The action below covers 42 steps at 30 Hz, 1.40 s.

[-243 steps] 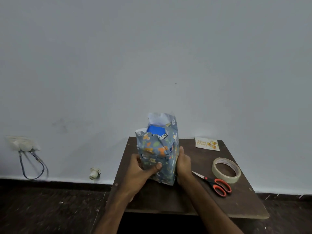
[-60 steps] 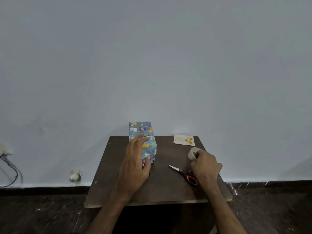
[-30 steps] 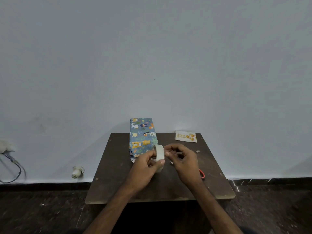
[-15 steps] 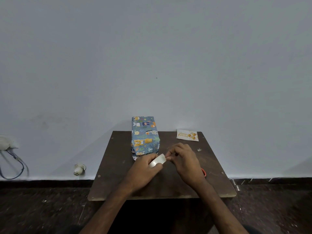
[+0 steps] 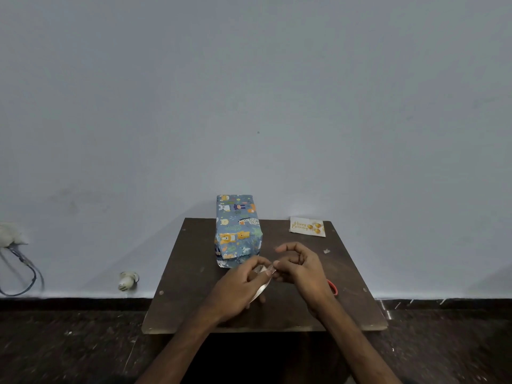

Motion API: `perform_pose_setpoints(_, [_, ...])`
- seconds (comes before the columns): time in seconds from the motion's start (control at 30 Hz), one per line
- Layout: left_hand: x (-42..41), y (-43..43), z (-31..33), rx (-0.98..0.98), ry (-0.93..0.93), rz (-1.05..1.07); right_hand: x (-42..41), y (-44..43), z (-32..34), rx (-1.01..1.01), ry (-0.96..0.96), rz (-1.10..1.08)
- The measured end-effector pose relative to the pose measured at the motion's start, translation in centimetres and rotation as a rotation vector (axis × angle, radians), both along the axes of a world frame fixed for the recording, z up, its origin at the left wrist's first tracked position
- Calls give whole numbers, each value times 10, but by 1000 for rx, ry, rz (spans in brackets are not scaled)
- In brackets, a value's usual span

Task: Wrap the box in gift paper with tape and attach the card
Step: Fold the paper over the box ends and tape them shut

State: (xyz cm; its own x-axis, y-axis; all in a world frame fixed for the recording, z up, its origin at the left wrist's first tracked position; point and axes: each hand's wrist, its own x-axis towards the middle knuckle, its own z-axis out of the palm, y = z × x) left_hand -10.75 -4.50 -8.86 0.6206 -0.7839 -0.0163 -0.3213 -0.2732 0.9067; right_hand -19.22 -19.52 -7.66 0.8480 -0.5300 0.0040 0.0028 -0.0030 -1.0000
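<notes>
Left hand (image 5: 238, 284) grips tape roll (image 5: 260, 291), right hand (image 5: 302, 268) pinches its free end; box (image 5: 238, 231) lies on table (image 5: 191, 275) just beyond them, long axis toward wall, near end facing the closer left hand.

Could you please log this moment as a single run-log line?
left hand: holds tape roll | right hand: pinches its free end | wrapped box: lying on table | card: unattached, table's far right
</notes>
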Motion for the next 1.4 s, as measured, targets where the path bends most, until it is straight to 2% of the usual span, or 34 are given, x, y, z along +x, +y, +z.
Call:
perform_pose_setpoints(0.1, [-1, -4, -1, -24, -3, 52, 0, 3, 4, 55, 8, -2])
perform_pose_setpoints(0.27, [-6, -9, -2, -56, -123, 151, 1, 4, 5, 158, 9, -3])
perform_pose_setpoints(0.47, [-6, -8, 0, -99, -54, 172, -1, -8, 6, 351, 54, 163])
perform_pose_setpoints(0.5, [-6, -8, 0, -103, -51, 174, -1, -11, 6, 322, 61, 175])
perform_pose_setpoints(0.63, [-7, -9, 1, -110, -57, 165, 0, -13, -2, -3, 99, 172])
perform_pose_setpoints(0.7, [-7, -9, 1, -103, -37, 139, 1, -12, -4, -56, 87, 142])
perform_pose_setpoints(0.8, [-2, -9, -2, -55, -18, 75, 3, -12, -3, -40, 88, 121])
perform_pose_setpoints(1.03, [5, -9, -7, 65, -245, 118, 4, -9, -4, -44, 105, 102])
perform_pose_setpoints(1.3, [6, -9, -3, -30, -51, 116, 2, -15, -1, 58, 23, 95])
perform_pose_setpoints(1.4, [5, -9, -2, -34, -36, 132, 4, -18, 0, 54, 7, 106])
